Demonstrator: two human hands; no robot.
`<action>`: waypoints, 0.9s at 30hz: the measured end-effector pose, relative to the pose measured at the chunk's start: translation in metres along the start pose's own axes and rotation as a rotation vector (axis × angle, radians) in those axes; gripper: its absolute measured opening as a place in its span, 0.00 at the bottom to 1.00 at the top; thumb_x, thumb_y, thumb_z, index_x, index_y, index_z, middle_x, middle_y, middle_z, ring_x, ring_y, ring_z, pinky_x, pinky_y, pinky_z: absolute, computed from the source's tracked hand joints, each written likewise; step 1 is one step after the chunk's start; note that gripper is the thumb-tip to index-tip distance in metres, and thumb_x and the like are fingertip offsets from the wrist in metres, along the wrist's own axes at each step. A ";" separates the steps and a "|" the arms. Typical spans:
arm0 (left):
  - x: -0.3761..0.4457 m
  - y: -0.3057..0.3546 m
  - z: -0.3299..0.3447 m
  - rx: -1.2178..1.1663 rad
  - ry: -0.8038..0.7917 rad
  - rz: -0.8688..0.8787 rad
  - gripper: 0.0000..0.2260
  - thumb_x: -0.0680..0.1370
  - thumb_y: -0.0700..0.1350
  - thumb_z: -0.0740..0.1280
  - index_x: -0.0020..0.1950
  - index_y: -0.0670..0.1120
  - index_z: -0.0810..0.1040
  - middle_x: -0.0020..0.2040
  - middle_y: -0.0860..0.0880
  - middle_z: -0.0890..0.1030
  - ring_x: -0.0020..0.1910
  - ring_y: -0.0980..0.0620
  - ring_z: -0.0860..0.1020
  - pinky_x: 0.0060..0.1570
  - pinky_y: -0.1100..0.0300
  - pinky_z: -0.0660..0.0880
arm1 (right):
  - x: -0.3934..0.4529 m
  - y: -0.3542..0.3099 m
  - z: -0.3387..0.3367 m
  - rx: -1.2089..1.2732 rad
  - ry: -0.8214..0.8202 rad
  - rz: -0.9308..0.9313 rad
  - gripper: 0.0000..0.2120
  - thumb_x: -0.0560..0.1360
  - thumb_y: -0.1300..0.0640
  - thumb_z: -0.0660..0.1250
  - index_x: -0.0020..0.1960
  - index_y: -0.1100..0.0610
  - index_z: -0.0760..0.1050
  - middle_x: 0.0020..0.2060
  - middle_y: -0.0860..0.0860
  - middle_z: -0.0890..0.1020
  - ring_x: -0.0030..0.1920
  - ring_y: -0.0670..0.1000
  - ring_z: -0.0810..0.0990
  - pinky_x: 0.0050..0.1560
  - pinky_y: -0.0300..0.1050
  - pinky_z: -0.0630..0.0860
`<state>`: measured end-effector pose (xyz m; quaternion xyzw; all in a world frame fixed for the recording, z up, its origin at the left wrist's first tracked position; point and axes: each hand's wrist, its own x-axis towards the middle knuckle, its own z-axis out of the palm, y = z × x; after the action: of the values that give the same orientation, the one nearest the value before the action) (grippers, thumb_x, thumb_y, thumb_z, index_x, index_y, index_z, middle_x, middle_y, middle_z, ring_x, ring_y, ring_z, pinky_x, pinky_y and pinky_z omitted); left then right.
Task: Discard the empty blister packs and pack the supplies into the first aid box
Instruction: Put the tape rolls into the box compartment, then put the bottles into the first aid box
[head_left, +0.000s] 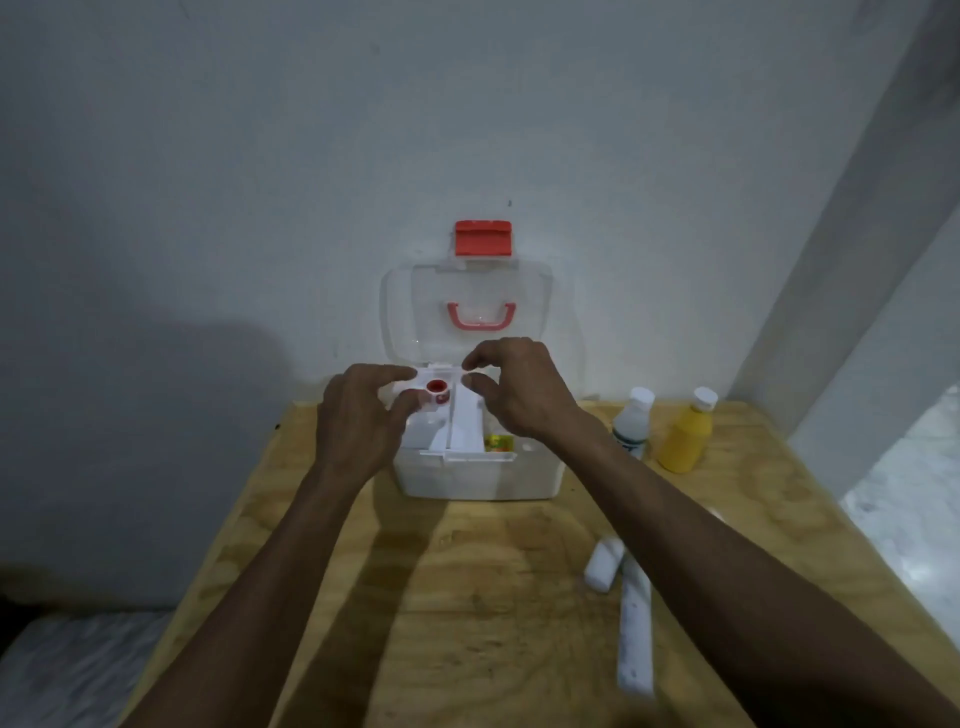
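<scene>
While both hands reach over it, the white plastic first aid box (475, 475) stands on the light wooden desk (467, 597), near the far edge and close to the white wall (260, 156). Its long axis runs left to right, and the open side looks up. The clear lid with a red handle (480, 316) is open and stands upright against the wall, with a red latch (483, 238) at its top edge.

The left hand (358, 421) is over the left part of the box. Its grip is narrow: the fingers curl near a small red ring-shaped roll (436, 387) that lies in the white inner tray (457, 415). I cannot tell if the fingers really touch the roll. The right hand (519, 387) is over the right part of the box, with thumb and forefinger half closed at the far rim of the tray; whether they hold something is not clear. A small yellow packet (498, 443) shows inside the box, just under the right wrist.

To the right of the box two bottles stand upright with white caps, a white one (632, 422) and, just beside it, a yellow one (685, 431). Nearer to the person, a short white roll (602, 562) and a long white strip (635, 634) lie on the desk, touching each other; the strip points away from the person.
</scene>
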<state>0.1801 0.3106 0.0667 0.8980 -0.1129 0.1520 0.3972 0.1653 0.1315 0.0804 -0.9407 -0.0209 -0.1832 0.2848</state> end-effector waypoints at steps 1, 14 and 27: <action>-0.005 0.009 0.000 -0.015 0.025 0.027 0.15 0.74 0.49 0.73 0.59 0.45 0.83 0.60 0.46 0.82 0.59 0.46 0.79 0.55 0.59 0.69 | -0.008 0.002 -0.011 0.015 0.037 -0.002 0.11 0.77 0.53 0.68 0.57 0.55 0.81 0.55 0.50 0.84 0.56 0.50 0.79 0.57 0.43 0.73; -0.080 0.133 0.102 -0.332 -0.024 0.249 0.19 0.77 0.48 0.70 0.68 0.51 0.76 0.63 0.48 0.80 0.63 0.49 0.75 0.63 0.50 0.74 | -0.109 0.112 -0.111 0.049 0.606 0.291 0.11 0.74 0.55 0.72 0.56 0.54 0.80 0.48 0.51 0.83 0.44 0.46 0.78 0.48 0.44 0.74; -0.080 0.146 0.196 -0.286 -0.004 0.092 0.17 0.80 0.45 0.66 0.69 0.45 0.76 0.65 0.46 0.79 0.64 0.49 0.75 0.60 0.66 0.65 | -0.111 0.163 -0.079 0.180 0.550 0.370 0.18 0.73 0.51 0.73 0.61 0.53 0.80 0.52 0.51 0.84 0.53 0.52 0.80 0.56 0.52 0.76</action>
<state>0.0944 0.0745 0.0114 0.8264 -0.1752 0.1507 0.5135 0.0586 -0.0408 0.0153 -0.8151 0.2115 -0.3725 0.3901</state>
